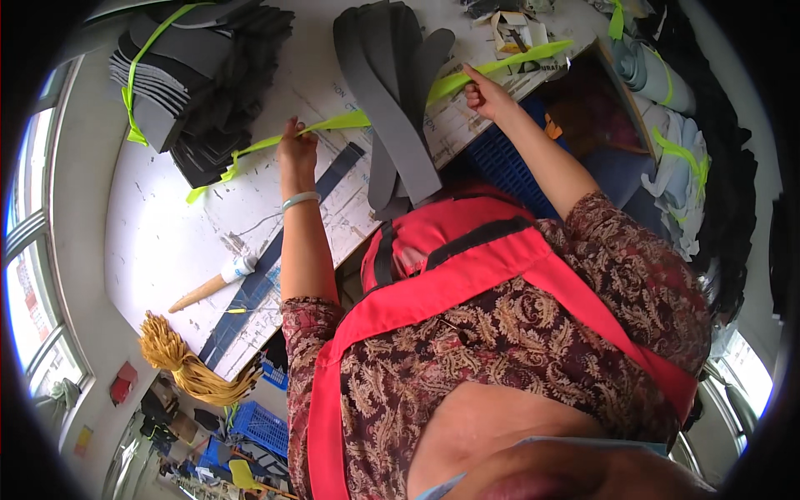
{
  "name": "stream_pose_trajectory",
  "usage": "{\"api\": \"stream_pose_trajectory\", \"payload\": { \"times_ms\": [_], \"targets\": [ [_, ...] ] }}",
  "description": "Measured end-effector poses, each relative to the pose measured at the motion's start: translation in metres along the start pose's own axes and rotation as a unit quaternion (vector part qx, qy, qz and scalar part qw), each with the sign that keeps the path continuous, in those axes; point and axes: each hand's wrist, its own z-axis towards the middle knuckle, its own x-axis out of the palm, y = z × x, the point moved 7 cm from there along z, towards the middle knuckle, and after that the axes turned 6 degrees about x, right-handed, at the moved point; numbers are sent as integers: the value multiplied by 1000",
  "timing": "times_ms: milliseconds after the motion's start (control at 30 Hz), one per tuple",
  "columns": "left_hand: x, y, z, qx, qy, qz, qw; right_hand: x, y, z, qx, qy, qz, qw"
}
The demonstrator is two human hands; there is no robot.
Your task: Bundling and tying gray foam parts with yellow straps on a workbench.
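A bundle of long grey curved strips point(392, 108), which look like felt or foam, lies across the white worktable point(142, 225) in front of me. A yellow-green fabric strip point(337, 122) runs beneath the bundle and comes out on both sides. To the left of the bundle, my left hand point(297, 152) is closed on one length of it, and a loose tail trails further left. My right hand point(488, 94) pinches the strip on the other side, with its far end extending to the right. Both hands are apart from the grey strips.
Dark grey cut pieces point(179, 62), tied with a similar strip, are stacked at the far left. A dark flat bar point(271, 257), a wooden-handled tool point(204, 292) and yellow cords point(179, 354) lie nearer. A blue crate point(504, 171) stands below the table's right edge.
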Motion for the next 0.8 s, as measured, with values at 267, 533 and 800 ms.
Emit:
{"api": "stream_pose_trajectory", "payload": {
  "times_ms": [267, 533, 800],
  "targets": [
    [156, -8, -66, 253, 202, 335, 885, 114, 39, -104, -353, 43, -422, 834],
    [208, 66, -99, 440, 515, 484, 554, 243, -9, -180, -554, 175, -666, 468],
    [209, 41, -92, 21, 386, 468, 795, 187, 32, -136, -300, 39, -739, 602]
  ]
}}
